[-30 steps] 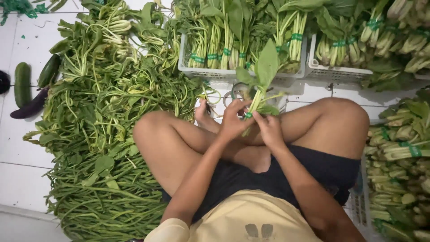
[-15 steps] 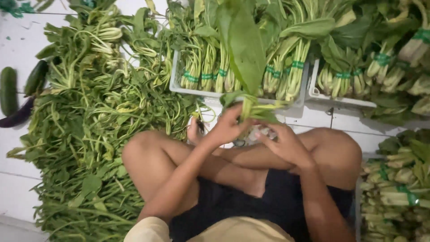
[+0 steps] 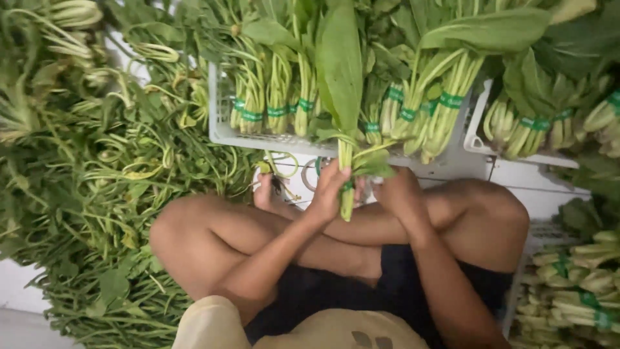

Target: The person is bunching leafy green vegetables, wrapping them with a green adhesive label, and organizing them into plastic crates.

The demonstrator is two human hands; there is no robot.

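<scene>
I sit cross-legged on a white tiled floor. My left hand [image 3: 331, 190] grips the stems of a small bunch of leafy greens [image 3: 341, 77], held upright over my crossed legs, its broad leaf rising past the crate in front. Beside it, my right hand [image 3: 399, 192] is closed against the same stems at their lower end. A green band shows around the stems between the two hands.
A white plastic crate [image 3: 223, 126] ahead holds several bunches tied with green bands. A second crate [image 3: 479, 132] stands to its right. A big heap of loose long-stemmed greens [image 3: 97, 194] fills the left. More banded bunches [image 3: 575, 284] lie at the lower right.
The bunch has been raised and held more upright in front of the crate. The view has moved closer, and the cucumbers and eggplant at the far left have dropped out of sight.
</scene>
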